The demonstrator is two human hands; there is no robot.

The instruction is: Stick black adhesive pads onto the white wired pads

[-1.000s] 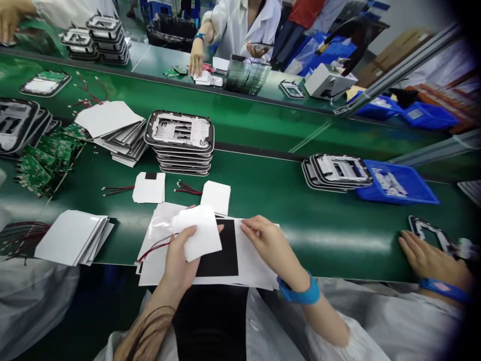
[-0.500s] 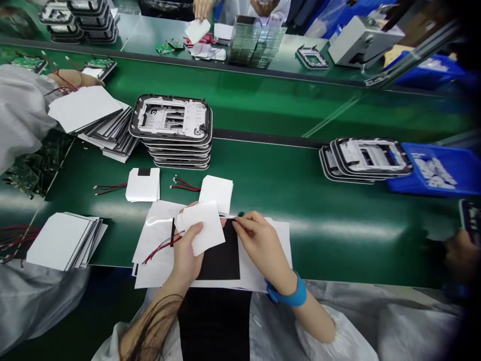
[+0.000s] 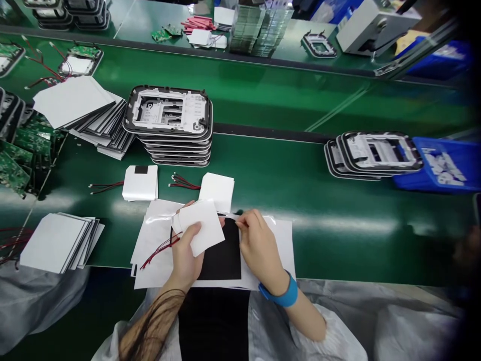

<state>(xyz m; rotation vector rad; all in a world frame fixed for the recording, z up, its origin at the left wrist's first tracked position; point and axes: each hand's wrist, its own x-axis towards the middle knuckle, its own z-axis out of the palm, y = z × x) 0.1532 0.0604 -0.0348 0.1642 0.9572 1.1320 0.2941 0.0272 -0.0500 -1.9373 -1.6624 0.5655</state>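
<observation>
Left hand (image 3: 187, 260): fingers wrapped around one white panel (image 3: 206, 230), lower centre of frame. Right hand (image 3: 261, 248): fingers pinching a pale strip (image 3: 230, 216) by the panel's edge; work, I judge, unfinished. Beneath: white sheets (image 3: 278, 250). Beyond: green table (image 3: 278, 170), two wired panels (image 3: 217, 193), stacked frames (image 3: 169, 111); top of frame, second table (image 3: 139, 27).

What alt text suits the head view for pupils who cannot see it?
A person's left hand holds a white panel with trailing wires while the right hand pinches a thin pale strip beside it. White sheets lie below on a green workbench; stacked frames stand behind.
</observation>
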